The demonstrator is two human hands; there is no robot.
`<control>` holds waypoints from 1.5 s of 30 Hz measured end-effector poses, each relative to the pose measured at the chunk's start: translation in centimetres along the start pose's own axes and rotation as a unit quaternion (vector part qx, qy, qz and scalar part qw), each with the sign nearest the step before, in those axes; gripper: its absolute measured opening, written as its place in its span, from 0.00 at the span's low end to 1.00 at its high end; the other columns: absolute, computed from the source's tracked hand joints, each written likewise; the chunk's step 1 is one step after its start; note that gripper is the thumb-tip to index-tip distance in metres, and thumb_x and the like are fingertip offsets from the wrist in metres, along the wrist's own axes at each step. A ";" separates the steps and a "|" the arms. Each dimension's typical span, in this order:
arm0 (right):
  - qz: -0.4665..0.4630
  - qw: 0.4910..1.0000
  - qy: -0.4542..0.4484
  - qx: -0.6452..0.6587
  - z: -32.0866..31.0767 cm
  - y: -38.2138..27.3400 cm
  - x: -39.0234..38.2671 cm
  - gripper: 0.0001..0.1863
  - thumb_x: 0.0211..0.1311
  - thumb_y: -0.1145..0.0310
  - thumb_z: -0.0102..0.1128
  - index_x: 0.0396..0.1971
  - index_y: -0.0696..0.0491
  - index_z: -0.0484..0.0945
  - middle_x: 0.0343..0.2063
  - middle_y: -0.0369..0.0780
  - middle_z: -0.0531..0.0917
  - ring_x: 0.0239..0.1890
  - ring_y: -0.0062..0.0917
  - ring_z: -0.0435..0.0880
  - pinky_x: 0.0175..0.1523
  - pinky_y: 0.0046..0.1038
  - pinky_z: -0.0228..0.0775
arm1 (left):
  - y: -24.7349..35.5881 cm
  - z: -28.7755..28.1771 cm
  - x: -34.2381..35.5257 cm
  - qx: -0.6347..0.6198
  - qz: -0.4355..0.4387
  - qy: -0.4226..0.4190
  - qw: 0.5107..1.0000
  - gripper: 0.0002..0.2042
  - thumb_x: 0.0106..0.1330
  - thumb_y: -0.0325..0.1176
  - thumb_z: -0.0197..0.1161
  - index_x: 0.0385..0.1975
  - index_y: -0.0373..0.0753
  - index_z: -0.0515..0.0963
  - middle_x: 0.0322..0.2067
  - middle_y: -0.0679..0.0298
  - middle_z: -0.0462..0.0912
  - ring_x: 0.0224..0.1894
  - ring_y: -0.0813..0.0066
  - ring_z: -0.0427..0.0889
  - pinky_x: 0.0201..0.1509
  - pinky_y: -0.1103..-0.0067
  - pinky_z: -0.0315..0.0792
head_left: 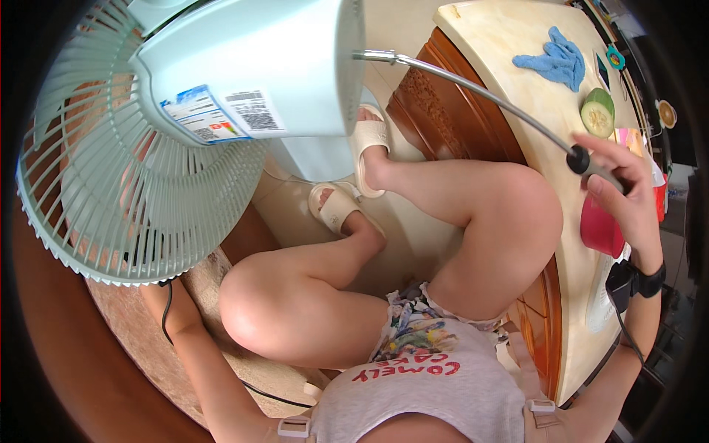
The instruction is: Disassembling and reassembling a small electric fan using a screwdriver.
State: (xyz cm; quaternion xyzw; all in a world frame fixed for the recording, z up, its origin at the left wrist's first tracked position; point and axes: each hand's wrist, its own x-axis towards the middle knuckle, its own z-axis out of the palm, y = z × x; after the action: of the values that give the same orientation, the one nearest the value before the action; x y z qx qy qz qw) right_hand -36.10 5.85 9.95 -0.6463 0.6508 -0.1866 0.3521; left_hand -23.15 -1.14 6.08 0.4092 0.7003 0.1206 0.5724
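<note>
The long screwdriver [473,85] runs as a thin metal shaft from the back of the fan's motor housing [251,66], where its tip meets the pale casing, out to a dark handle in the right hand [620,188]. The fingers [609,151] of that hand are wrapped closed around the handle, thumb along one side. The shaft looks stiff and narrow, and being so long it would likely wobble at the tip if held only at the far end; the handle seems the sound place to hold it, with a second steadying touch near the tip if needed. Bare metal would probably slip in a grip.

The fan [140,170] is pale green, its round wire guard tilted down over the lap. The plastic guard looks light and springy, the motor end heavier, so the casing seems the better part to brace. The left hand is hidden behind the guard, only its forearm [199,354] showing, so I cannot tell how its fingers stand.

To the right, the bench [509,44] carries a blue cloth [557,59], a cut cucumber [598,111] and a red cup [600,225]. Sandalled feet rest on the tiled floor [421,244]
</note>
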 end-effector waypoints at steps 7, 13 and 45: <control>0.130 0.964 -0.208 0.103 -2.3 0.7 0.7 0.13 0.61 0.70 0.53 0.42 0.62 0.77 0.26 0.39 0.80 0.16 0.16 0.75 0.21 0.16 0.63 | 0.1 0.5 -0.4 0.016 0.005 0.007 1.000 0.43 0.37 0.65 0.62 0.51 0.38 0.71 0.51 0.51 0.71 0.51 0.65 0.69 0.53 0.78 0.63; -0.254 0.908 0.056 -0.328 -0.9 0.1 0.7 0.18 0.44 0.78 0.66 0.40 0.60 0.78 0.26 0.44 0.79 0.25 0.31 0.78 0.30 0.26 0.67 | -0.6 0.1 -0.6 0.027 0.015 0.000 1.000 0.42 0.39 0.65 0.61 0.51 0.38 0.71 0.51 0.52 0.71 0.51 0.65 0.69 0.53 0.77 0.63; -0.065 0.966 0.054 -0.244 2.6 -2.5 0.3 0.15 0.46 0.75 0.66 0.36 0.60 0.75 0.21 0.41 0.74 0.22 0.30 0.71 0.29 0.24 0.63 | -0.2 0.6 0.0 0.104 0.050 0.024 0.993 0.38 0.45 0.62 0.59 0.51 0.37 0.71 0.51 0.54 0.72 0.51 0.67 0.69 0.55 0.76 0.63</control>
State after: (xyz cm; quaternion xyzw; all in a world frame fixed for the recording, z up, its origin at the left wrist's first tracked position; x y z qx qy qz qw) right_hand -32.48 5.83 9.88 -0.7428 0.6510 -0.0790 0.1351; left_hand -22.65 -1.43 5.74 0.4981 0.7010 0.0859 0.5031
